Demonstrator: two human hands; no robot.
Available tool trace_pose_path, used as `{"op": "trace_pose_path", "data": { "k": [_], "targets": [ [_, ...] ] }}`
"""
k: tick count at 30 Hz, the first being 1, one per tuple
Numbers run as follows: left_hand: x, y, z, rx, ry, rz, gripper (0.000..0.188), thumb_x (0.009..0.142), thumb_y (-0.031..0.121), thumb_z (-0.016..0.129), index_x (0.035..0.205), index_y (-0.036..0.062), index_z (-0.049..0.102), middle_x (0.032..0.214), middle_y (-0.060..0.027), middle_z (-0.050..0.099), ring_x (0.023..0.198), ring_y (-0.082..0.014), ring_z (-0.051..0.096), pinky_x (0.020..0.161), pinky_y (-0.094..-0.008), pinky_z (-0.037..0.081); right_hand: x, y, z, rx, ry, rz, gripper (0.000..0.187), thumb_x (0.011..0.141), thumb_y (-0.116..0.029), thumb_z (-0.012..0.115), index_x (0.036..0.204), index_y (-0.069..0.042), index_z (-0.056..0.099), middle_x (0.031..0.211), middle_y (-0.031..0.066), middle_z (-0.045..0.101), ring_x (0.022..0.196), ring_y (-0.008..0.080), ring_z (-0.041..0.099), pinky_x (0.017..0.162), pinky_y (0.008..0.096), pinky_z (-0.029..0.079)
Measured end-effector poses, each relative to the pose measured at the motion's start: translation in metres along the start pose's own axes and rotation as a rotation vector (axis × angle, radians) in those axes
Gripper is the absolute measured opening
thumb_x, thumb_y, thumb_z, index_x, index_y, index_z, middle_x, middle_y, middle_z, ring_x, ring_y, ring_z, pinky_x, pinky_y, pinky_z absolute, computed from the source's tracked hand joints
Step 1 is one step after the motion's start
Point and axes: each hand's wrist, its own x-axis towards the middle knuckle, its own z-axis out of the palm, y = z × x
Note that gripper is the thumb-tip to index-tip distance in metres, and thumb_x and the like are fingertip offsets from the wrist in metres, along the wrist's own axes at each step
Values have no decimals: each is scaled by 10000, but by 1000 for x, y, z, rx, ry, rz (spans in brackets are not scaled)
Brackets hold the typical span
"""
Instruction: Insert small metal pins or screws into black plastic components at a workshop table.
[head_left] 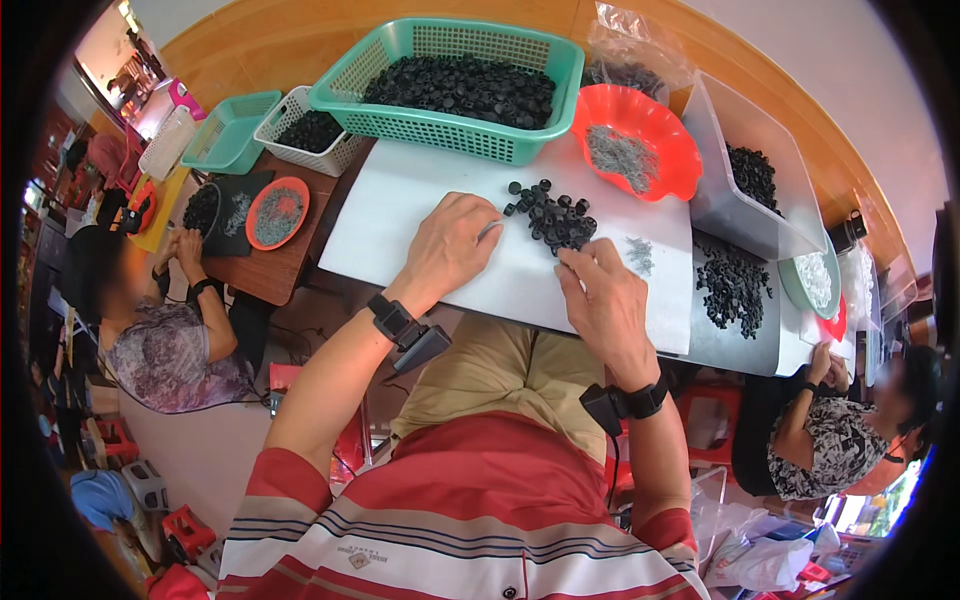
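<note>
Can't tell grip: left hand (pixel 458 240), right hand (pixel 605 290) at loose black caps (pixel 552 216). Similar in green mesh basket (pixel 440 134), gray pins (pixel 622 158) in red scalloped bowl (pixel 682 150).

lower left: red stool (pixel 188 530) near grey stool (pixel 147 486); lower right: white plastic bag (pixel 768 566); left: seated co-worker (pixel 170 360).

Black pieces (pixel 560 225): plastic-looking, smooth, low sheen
Grey pieces (pixel 620 156): metallic-looking, dull
White sheet (pixel 380 225): matt, smooth – paper or foam, cannot tell
Green basket (pixel 515 147): perforated plastic, satin
Red bowl (pixel 678 168): glossy plastic
Clear bin (pixel 735 218): translucent plastic
Brown table (pixel 262 276): wood-look – faintly glossy
Striped shirt (pixel 470 470): matt cloth
</note>
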Motion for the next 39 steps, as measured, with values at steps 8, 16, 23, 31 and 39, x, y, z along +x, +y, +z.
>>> {"op": "trace_pose_path", "data": {
  "k": [8, 16, 23, 31, 39],
  "targets": [
    [-1, -2, -2, 2, -16, -7, 116, 859, 104, 703, 950, 34, 718, 1037, -91, 702, 1015, -305, 625, 888, -401, 515, 4, 9, -21, 57, -151, 99, 182, 852, -125, 728, 1023, -62, 734, 994, 70, 668, 727, 289, 664, 656, 399, 523],
    [0, 0, -1, 6, -28, 22, 116, 868, 105, 698, 952, 28, 717, 1053, -90, 699, 1017, -304, 624, 887, -400, 515, -12, 15, -7, -3, -142, 121, 195, 852, -130, 726, 1032, -55, 730, 1047, 77, 666, 726, 284, 672, 672, 399, 526],
    [-3, 0, 0, 3, -8, 26, 108, 876, 106, 692, 952, 35, 719, 1037, -85, 702, 1018, -296, 629, 877, -395, 519, -1, 1, 9, -66, -44, -55, 214, 852, -129, 733, 1053, -57, 719, 995, 82, 627, 699, 286, 655, 618, 407, 511],
    [-4, -1, 0, 10, 0, 41, 125, 888, 132, 684, 946, 28, 722, 1030, -94, 705, 1020, -303, 630, 881, -399, 520, 20, -9, 26, -243, -155, -38, 204, 890, -168, 693, 1059, -52, 699, 973, 142, 562, 751, 327, 674, 612, 442, 517],
    [-4, -1, -2, 19, -7, 33, 137, 887, 134, 683, 954, 22, 726, 1037, -98, 706, 1021, -307, 630, 884, -399, 520, 22, -7, 25, -204, -192, -38, 217, 905, -181, 667, 1098, -84, 695, 975, 154, 563, 748, 339, 682, 597, 459, 514]
  ]
}}
